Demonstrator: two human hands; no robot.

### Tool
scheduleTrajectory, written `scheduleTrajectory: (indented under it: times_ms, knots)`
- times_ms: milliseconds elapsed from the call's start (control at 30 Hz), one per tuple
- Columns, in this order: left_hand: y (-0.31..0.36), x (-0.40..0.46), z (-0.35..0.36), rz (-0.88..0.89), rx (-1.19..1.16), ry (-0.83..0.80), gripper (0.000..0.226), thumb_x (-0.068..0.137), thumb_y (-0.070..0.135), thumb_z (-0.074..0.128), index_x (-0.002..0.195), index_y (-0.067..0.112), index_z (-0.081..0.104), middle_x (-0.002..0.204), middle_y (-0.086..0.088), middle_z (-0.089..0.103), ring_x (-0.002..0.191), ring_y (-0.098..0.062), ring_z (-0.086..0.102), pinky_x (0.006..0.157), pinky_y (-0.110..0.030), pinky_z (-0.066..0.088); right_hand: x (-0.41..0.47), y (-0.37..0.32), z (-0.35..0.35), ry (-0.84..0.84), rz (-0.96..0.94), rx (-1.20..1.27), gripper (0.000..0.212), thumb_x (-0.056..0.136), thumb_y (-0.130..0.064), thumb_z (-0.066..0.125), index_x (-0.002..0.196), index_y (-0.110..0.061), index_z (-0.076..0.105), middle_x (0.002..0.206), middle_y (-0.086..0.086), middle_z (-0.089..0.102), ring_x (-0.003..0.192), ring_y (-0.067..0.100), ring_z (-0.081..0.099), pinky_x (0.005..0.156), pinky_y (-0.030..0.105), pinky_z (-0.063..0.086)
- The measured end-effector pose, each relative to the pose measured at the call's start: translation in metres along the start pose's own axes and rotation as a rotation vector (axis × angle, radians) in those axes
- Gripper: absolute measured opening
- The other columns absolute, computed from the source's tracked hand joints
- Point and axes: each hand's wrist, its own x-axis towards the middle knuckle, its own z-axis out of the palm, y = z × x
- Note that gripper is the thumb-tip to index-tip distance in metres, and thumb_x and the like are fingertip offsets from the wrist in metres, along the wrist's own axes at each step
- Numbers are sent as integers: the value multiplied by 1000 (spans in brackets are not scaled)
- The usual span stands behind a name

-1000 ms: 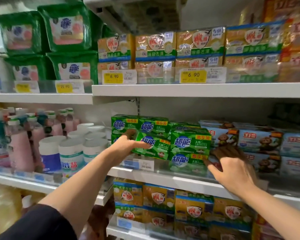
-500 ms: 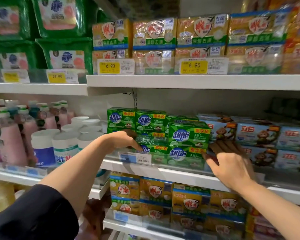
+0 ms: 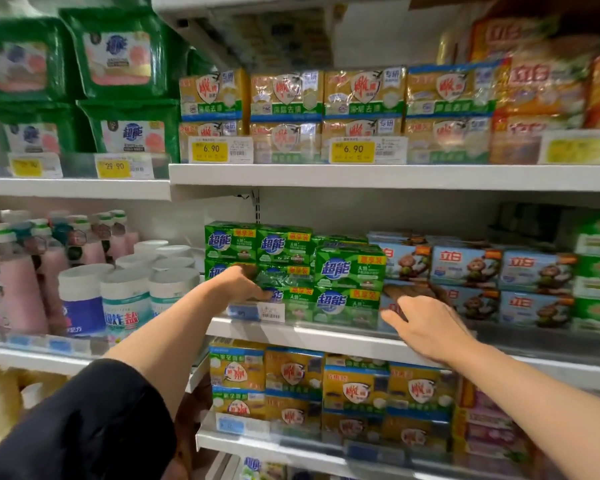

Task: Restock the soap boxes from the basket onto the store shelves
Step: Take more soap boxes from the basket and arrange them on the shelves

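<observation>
Green soap boxes (image 3: 349, 268) are stacked two high on the middle shelf (image 3: 326, 336). My left hand (image 3: 238, 284) reaches in from the left and grips one green soap box (image 3: 286, 280), which sits in the stack between the upper and lower rows with its wrapper facing out. My right hand (image 3: 426, 323) hovers with fingers spread at the shelf front, just right of the green stack and in front of the blue soap boxes (image 3: 465, 266). It holds nothing. No basket is in view.
Yellow soap packs fill the upper shelf (image 3: 284, 95) and the lower shelf (image 3: 291, 375). Pink bottles (image 3: 14, 282) and white tubs (image 3: 125, 299) stand to the left, with green pouches (image 3: 118, 60) above. A clear rail with price tags (image 3: 271, 311) fronts the middle shelf.
The green box in my left hand was tilted in front of the stack; it has gone down and back into the stack. My right hand drew slightly back from the shelf.
</observation>
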Motion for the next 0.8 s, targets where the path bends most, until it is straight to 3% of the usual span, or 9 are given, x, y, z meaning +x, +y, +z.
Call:
scheduleTrajectory:
  times_ms: [67, 133, 233, 300, 400, 467, 533, 633, 800]
  knots:
    - [-5, -1, 7, 26, 4, 45, 52, 79, 6, 76, 127, 5, 57, 117, -9, 66, 104, -24, 63, 98, -36, 49, -4, 1, -1, -38, -5, -31, 37, 99, -48, 36, 69, -25, 35, 74, -7, 44, 90, 24, 58, 67, 35, 37]
    - [-12, -9, 24, 111, 49, 206, 43, 81, 14, 76, 120, 7, 61, 114, -8, 68, 102, -25, 64, 98, -43, 49, -12, 2, -3, -25, -11, -53, 33, 99, -49, 35, 79, -24, 40, 79, -7, 45, 94, 24, 58, 71, 36, 38]
    - [-12, -32, 58, 209, 182, 458, 54, 81, 29, 76, 129, 10, 58, 116, -8, 66, 107, -27, 61, 102, -46, 44, -31, 15, -7, -20, -4, -92, 38, 99, -48, 35, 122, -21, 48, 114, -3, 55, 115, 22, 50, 93, 43, 35]
    - [0, -49, 84, 293, 206, 590, 54, 80, 26, 76, 130, 12, 59, 124, -10, 60, 115, -29, 55, 107, -48, 37, -49, 31, -14, 15, -4, -77, 52, 99, -48, 37, 143, -21, 36, 141, -4, 45, 134, 18, 36, 111, 48, 20]
    - [40, -85, 143, 602, 86, 659, 37, 80, 17, 74, 115, 14, 64, 121, -7, 58, 115, -26, 53, 105, -44, 39, -86, 62, -38, 82, 24, -75, 58, 98, -49, 40, 150, -25, 28, 153, -8, 32, 143, 11, 23, 118, 45, -1]
    - [76, -116, 198, 822, 24, 507, 30, 80, 13, 72, 109, 12, 64, 112, -3, 58, 105, -22, 56, 93, -33, 45, -121, 93, -59, 112, 90, -87, 58, 97, -48, 42, 149, -25, 29, 154, -7, 31, 143, 11, 23, 119, 45, -2]
    - [111, -149, 258, 961, 3, 252, 32, 81, 14, 71, 112, 12, 62, 113, -3, 57, 104, -18, 55, 87, -21, 41, -167, 129, -79, 116, 188, -120, 58, 97, -46, 43, 149, -24, 30, 154, -5, 31, 143, 13, 25, 118, 47, 2]
    - [153, -204, 348, 1097, 13, -73, 47, 80, 13, 71, 125, 12, 57, 120, -5, 54, 110, -21, 53, 88, -26, 41, -256, 185, -114, 143, 351, -186, 55, 97, -43, 45, 147, -22, 34, 151, -1, 38, 141, 17, 29, 117, 47, 5]
    - [199, -294, 461, 1276, 18, -441, 50, 73, 22, 66, 119, 6, 60, 108, -14, 56, 103, -29, 54, 86, -30, 39, -414, 248, -164, 129, 621, -286, 53, 98, -43, 43, 146, -23, 34, 148, 0, 42, 138, 20, 34, 116, 46, 13]
